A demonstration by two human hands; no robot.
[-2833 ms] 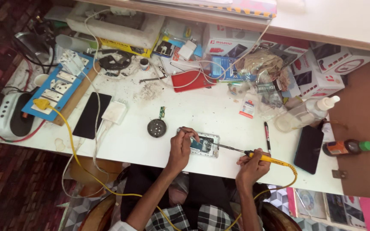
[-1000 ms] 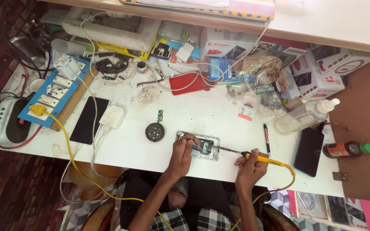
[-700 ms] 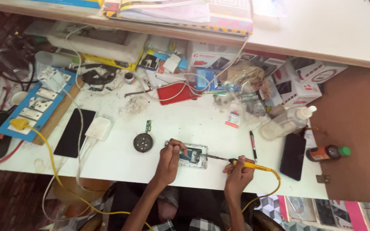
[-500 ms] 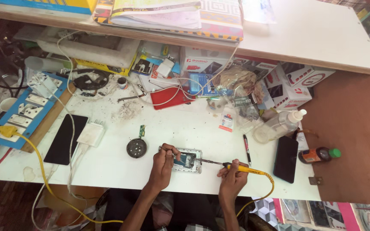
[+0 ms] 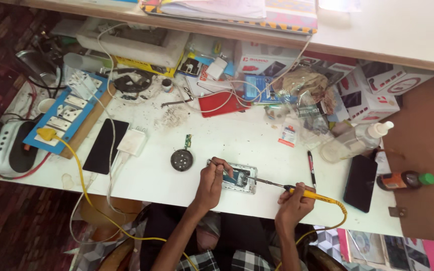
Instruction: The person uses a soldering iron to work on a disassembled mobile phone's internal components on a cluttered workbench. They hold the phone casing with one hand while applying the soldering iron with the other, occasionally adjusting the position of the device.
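Observation:
An opened phone (image 5: pixel 238 178) with its circuit board showing lies on the white table (image 5: pixel 237 138), close to the near edge. My left hand (image 5: pixel 211 181) rests at the phone's left side, its fingers pinched on a thin wire or tool over the board. My right hand (image 5: pixel 294 203) grips a yellow-handled soldering iron (image 5: pixel 307 194). The iron's metal tip points left onto the phone's board. A yellow cable runs from the iron off the table's edge.
A round black part (image 5: pixel 182 160) and a small green board (image 5: pixel 188 141) lie left of the phone. A black phone (image 5: pixel 106 145) and white charger (image 5: pixel 132 142) sit further left. A pen (image 5: pixel 311 169), another black phone (image 5: pixel 361 182), clear bottle (image 5: pixel 355 141), boxes and cables crowd the back.
The view has shifted, so the table sits differently in frame. Both hands stay at the opened phone with the iron's tip on its board.

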